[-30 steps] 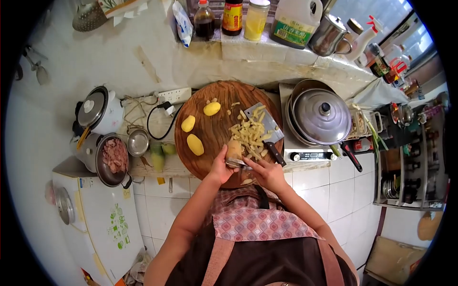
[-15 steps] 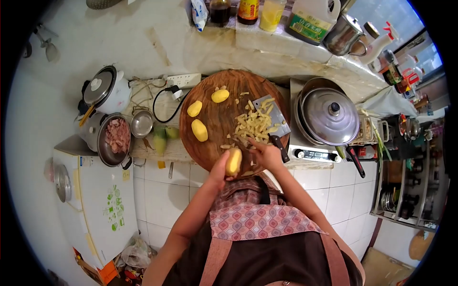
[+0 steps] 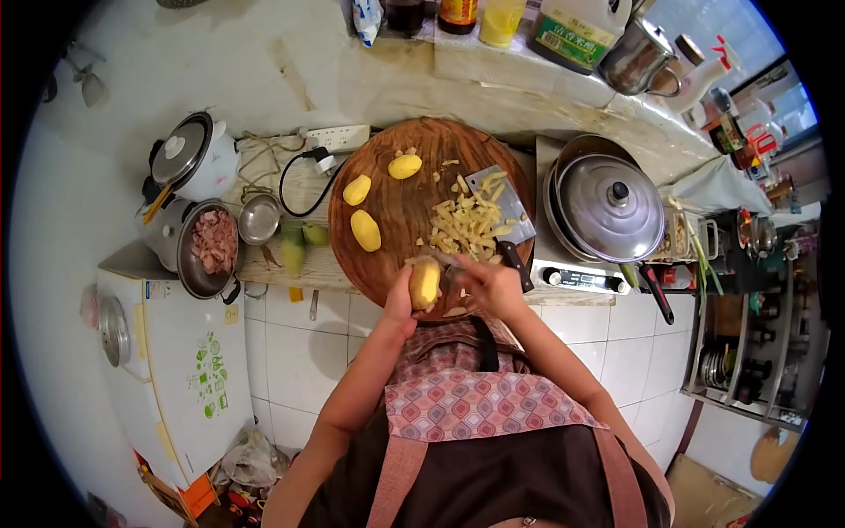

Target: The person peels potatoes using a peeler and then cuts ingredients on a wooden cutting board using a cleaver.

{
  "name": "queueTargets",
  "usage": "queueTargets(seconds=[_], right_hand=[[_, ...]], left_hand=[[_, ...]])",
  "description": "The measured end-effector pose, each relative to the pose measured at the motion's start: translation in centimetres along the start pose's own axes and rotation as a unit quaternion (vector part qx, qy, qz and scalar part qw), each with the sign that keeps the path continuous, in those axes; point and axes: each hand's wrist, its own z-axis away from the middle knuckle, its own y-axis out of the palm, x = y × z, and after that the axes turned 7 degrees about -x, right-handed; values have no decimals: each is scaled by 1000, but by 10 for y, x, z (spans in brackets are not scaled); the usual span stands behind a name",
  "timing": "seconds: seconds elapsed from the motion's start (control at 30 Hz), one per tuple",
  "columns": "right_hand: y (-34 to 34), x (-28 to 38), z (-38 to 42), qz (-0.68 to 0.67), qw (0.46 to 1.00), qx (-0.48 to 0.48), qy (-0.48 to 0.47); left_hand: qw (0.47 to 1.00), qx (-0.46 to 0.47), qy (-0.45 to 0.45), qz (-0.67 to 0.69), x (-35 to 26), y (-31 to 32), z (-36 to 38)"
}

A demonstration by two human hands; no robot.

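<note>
A partly peeled potato [image 3: 426, 283], yellow on one face with brown skin left on its side, is wrapped in my left hand [image 3: 402, 299] at the near edge of the round wooden chopping board [image 3: 400, 198]. My right hand [image 3: 493, 287] is closed around a peeler [image 3: 447, 260], thin and blurred, whose end reaches the top of the potato; the fingers hide most of it. Beyond my hands lies a heap of peelings [image 3: 466, 220], partly over the blade of a cleaver [image 3: 514, 216]. Peeled potatoes [image 3: 365, 231] rest on the board's left part.
Right of the board, a lidded wok [image 3: 612, 207] stands on a cooker [image 3: 576, 280], its handle [image 3: 656, 295] jutting forward. To the left are a pan of raw meat [image 3: 214, 242], a small metal bowl [image 3: 259, 218] and a rice cooker [image 3: 198, 158]. Bottles [image 3: 458, 13] line the back ledge.
My left hand has tilted and turned the potato slightly. My right hand has shifted a little, bringing the peeler's end to the potato's top. The view has moved slightly.
</note>
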Motion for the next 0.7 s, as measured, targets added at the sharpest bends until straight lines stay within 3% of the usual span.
queueTargets(seconds=[0.07,0.13,0.2,0.33,0.4,0.47,0.53,0.6,0.7], right_hand=[[6,-31,4,144,987,-19,72],[3,-35,9,144,986,-13,84],[-3,-27,18,82,991,-63,87],[-19,13,13,45,999,-8,-15],[-16,14,9,53,998,18,-23],[-3,-6,6,48,997,-27,48],[2,-26,5,143,983,31,115],[6,-31,12,90,986,-35,138],[-8,0,11,40,993,-6,112]], left_hand=[[999,-19,2,-37,2,1,1],[997,38,32,-62,0,4,11],[999,-18,5,-48,0,6,10],[1000,-19,25,-1,2,-1,1],[997,75,5,-6,7,-11,-4],[997,69,-11,-25,14,-16,-11],[997,68,-15,-30,14,-13,-5],[999,11,27,-19,11,1,8],[1000,1,5,23,11,-9,-6]])
